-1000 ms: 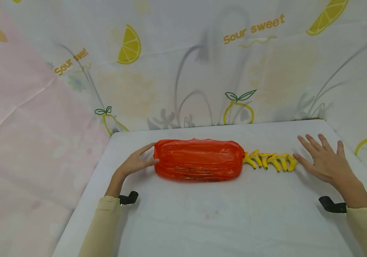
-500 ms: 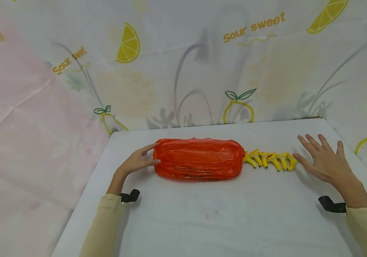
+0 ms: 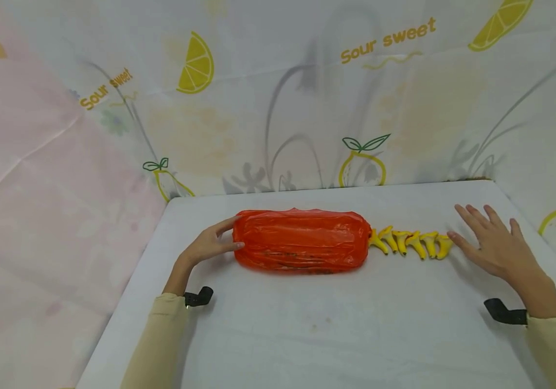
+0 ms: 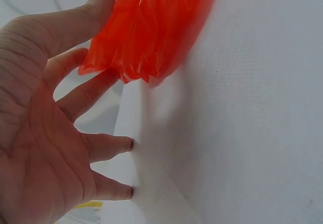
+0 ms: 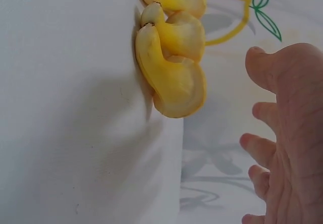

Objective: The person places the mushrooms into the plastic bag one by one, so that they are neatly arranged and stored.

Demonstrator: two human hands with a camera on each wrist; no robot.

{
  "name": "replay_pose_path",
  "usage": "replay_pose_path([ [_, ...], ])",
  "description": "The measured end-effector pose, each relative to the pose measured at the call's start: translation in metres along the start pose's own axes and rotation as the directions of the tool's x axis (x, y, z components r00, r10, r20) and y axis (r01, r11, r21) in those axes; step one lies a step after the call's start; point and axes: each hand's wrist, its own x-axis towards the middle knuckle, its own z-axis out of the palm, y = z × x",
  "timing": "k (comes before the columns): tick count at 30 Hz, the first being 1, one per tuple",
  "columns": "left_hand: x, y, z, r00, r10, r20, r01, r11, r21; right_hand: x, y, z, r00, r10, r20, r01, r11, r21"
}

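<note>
While the left hand (image 3: 209, 245) rests relaxed, uncurled fingers and thumb against the bag (image 3: 302, 240), the right hand (image 3: 501, 248) splays its fingers near the mushrooms (image 3: 416, 246), not touching | bag: red, lying lengthwise on the table (image 3: 331, 346) | mushrooms: yellow, in a row between bag and right hand

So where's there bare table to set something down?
Widest: the table between both sleeves, in front of the red bag. A narrow strip lies behind the bag. Crowded: the row of left hand, bag, yellow pieces, right hand.
</note>
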Motion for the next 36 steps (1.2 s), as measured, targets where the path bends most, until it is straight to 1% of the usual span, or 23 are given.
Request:
replay_pose_path([
  [4,0.000,-0.001,0.000,1.000,-0.013,0.007,0.013,1.000,-0.007,0.002,0.002,-0.002,1.000,0.020,0.008,-0.020,1.000,0.024],
  [13,0.000,0.002,-0.002,0.999,-0.033,0.002,0.033,0.999,-0.002,0.001,-0.001,-0.011,0.997,0.043,0.057,-0.045,0.999,0.025],
  [16,0.001,0.001,-0.002,0.999,-0.032,0.004,0.032,0.999,-0.007,0.000,-0.002,-0.012,0.998,0.052,0.042,-0.053,0.998,0.021],
  [19,0.001,-0.001,0.000,0.999,-0.042,0.006,0.042,0.999,-0.016,0.000,-0.003,-0.012,0.999,0.042,0.034,-0.043,0.999,0.032],
  [23,0.000,-0.004,0.002,0.999,-0.046,0.012,0.046,0.999,-0.028,-0.002,-0.002,-0.009,0.998,0.041,0.046,-0.043,0.997,0.064],
  [28,0.000,-0.003,0.001,0.998,-0.049,0.027,0.049,0.998,-0.030,-0.002,-0.002,-0.005,0.997,0.067,0.032,-0.070,0.991,0.110],
  [31,-0.001,-0.002,0.001,0.998,-0.047,0.028,0.048,0.998,-0.028,-0.001,-0.001,-0.003,0.996,0.085,0.028,-0.088,0.985,0.151],
  [36,0.000,-0.003,0.000,0.999,-0.040,0.028,0.041,0.999,-0.026,0.000,0.001,0.003,0.994,0.112,0.017,-0.113,0.971,0.210],
])
